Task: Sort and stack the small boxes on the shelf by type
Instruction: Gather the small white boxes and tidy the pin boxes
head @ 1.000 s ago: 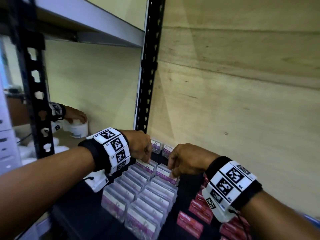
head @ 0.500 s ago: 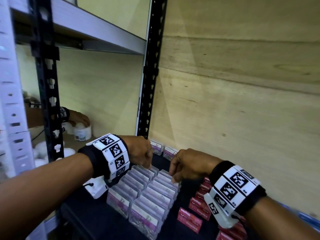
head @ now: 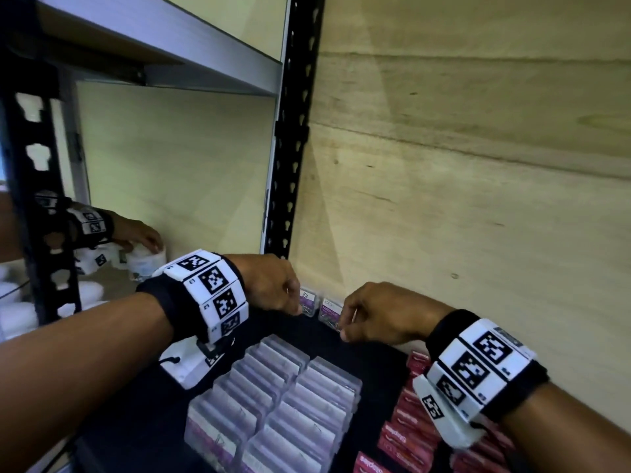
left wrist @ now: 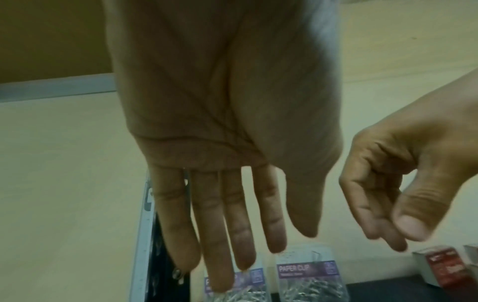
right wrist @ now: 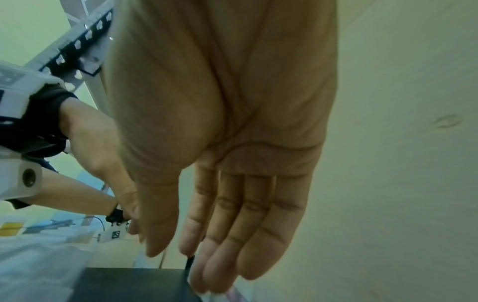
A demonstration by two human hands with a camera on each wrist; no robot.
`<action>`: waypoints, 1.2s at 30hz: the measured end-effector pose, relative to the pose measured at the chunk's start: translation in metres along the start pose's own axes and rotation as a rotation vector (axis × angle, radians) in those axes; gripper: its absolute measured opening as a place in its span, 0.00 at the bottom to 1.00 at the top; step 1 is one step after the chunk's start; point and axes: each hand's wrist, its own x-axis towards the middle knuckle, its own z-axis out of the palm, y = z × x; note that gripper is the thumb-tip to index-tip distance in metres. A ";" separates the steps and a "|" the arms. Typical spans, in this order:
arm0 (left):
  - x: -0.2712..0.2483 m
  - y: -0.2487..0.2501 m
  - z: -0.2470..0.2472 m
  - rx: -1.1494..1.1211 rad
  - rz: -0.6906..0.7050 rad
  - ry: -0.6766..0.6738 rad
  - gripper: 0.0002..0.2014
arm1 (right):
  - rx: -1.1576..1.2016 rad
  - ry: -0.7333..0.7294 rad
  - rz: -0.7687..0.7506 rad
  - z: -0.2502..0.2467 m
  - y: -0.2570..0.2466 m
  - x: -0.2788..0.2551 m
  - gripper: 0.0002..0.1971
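Observation:
Two clear paper clip boxes with purple labels stand at the back of the black shelf [head: 377, 365], against the wall: the left box [head: 308, 301] and the right box [head: 330, 310]. My left hand [head: 294, 308] reaches over the left box [left wrist: 248, 286] with straight fingers, the tips just above or on it. To the right, my right hand [head: 346, 324] hovers by the right box [left wrist: 310, 275], fingers loosely bent, holding nothing. Two rows of clear boxes [head: 283, 404] stand closer to me. Red boxes [head: 406, 435] lie to their right.
A black perforated upright [head: 293, 148] rises just behind my left hand. A plywood wall [head: 478, 199] closes the back and right. In the bay to the left, another person's hand [head: 136, 233] rests on white rolls [head: 146, 261]. A grey shelf [head: 164, 39] hangs overhead.
Both hands have moved away from the far end of the clear box rows and back toward the two boxes at the wall. The fingers of both have opened out.

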 end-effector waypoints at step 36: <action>0.036 0.000 0.005 0.115 0.097 -0.067 0.15 | -0.105 -0.093 0.082 0.000 0.005 0.026 0.11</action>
